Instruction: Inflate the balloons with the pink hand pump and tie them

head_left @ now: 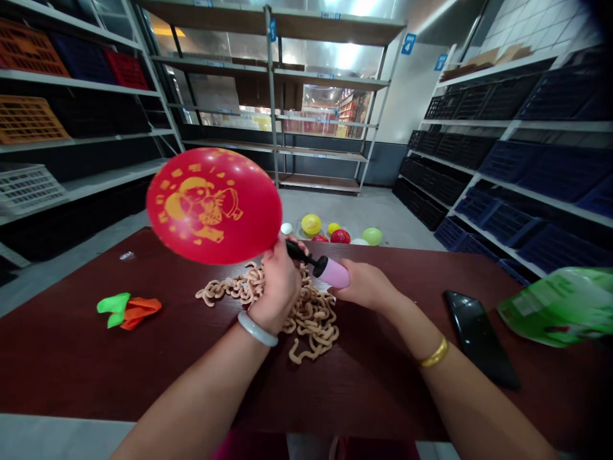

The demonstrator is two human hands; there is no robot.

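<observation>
A big inflated red balloon (215, 207) with a yellow printed picture fills the left of the view above the table. My left hand (281, 281) is closed around the balloon's neck, which its fingers hide. The black end of a balloon pump (332, 272) also meets the fingers of that hand. My right hand (366, 285) is wrapped round the pump's pink barrel. Beneath my hands lies a tangled heap of beige curled pieces or chain (313, 322). Limp green (115, 309) and orange balloons (142, 311) lie at the left of the table.
On the dark brown table (201, 377) a black phone (479, 335) and a green plastic bag (558, 306) are at the right. Beyond its far edge, several inflated balloons (311, 224) sit on the floor. Shelves with crates (33, 121) stand on both sides.
</observation>
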